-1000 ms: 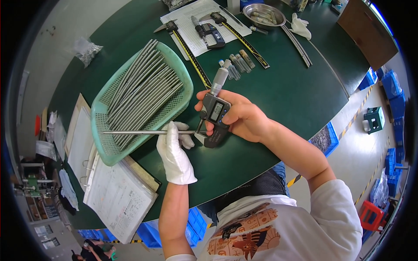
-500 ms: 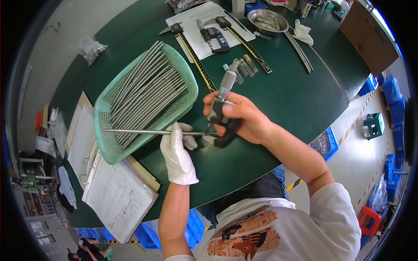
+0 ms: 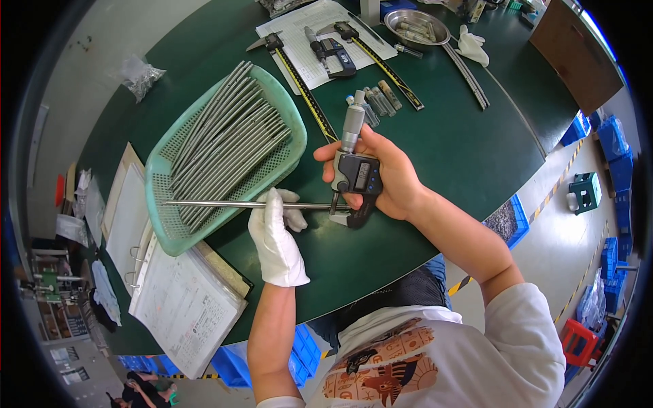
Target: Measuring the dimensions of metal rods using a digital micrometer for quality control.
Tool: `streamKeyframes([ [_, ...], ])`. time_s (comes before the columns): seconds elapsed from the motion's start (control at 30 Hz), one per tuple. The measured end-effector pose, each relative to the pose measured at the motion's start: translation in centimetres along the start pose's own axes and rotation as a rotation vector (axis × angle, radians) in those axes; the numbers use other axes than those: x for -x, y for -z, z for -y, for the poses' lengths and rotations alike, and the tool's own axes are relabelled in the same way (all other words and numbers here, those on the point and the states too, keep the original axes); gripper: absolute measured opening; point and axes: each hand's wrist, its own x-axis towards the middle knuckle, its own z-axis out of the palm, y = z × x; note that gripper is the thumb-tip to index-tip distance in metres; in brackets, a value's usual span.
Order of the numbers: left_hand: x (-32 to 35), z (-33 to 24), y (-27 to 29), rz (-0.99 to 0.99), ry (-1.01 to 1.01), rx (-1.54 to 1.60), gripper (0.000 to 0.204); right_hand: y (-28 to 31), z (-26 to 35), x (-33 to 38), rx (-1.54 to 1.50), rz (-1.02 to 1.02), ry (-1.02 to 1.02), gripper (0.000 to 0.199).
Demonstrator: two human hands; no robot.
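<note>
My left hand (image 3: 277, 238), in a white glove, pinches a thin metal rod (image 3: 224, 204) that lies level across the view. The rod's left end reaches over the green basket. My bare right hand (image 3: 388, 170) grips a digital micrometer (image 3: 355, 175), its thimble pointing up and its small screen facing me. The rod's right end sits at the micrometer's jaw gap; whether both faces touch it I cannot tell. To the left stands the green plastic basket (image 3: 158, 207), with many similar metal rods (image 3: 228, 139) lying slanted inside.
Beyond my hands lie two digital calipers (image 3: 299, 85), a second micrometer (image 3: 333, 56) on a paper sheet (image 3: 272, 32), and several small tubes (image 3: 381, 98). A metal bowl (image 3: 445, 34), loose rods (image 3: 468, 78) and a white glove (image 3: 472, 46) are far right. An open binder (image 3: 187, 309) lies left.
The micrometer has turned so that its screen now faces me, and my right fingers have shifted around it. My left hand keeps hold of the rod, nearly still.
</note>
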Motion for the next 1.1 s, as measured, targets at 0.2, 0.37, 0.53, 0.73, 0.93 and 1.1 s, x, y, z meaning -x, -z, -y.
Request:
streamKeyframes([
  [0.2, 0.1, -0.1, -0.2, -0.022, 0.003, -0.028, 0.037, 0.4, -0.1, 0.0, 0.049, -0.058, 0.030, 0.055],
  [0.37, 0.0, 0.0, -0.3, -0.010, -0.016, -0.033, 0.037, 0.4, 0.1, 0.1, -0.009, -0.079, 0.027, 0.052],
  [0.53, 0.0, 0.0, -0.2, 0.000, 0.012, 0.002, 0.035, 0.3, 0.1, 0.3, -0.120, 0.052, 0.037, 0.047],
  [0.73, 0.1, -0.2, -0.1, 0.006, -0.014, -0.068, 0.034, 0.7, -0.2, 0.3, -0.149, 0.045, 0.019, 0.049],
  [0.93, 0.0, -0.3, 1.2, 0.129, 0.054, 0.190, 0.038, 0.8, 0.6, 0.8, -0.232, -0.043, 0.052, 0.048],
  [1.1, -0.7, -0.1, 1.6, 0.281, 0.120, 0.621, 0.044, 2.6, 2.0, 0.3, -0.375, 0.349, 0.229, 0.030],
])
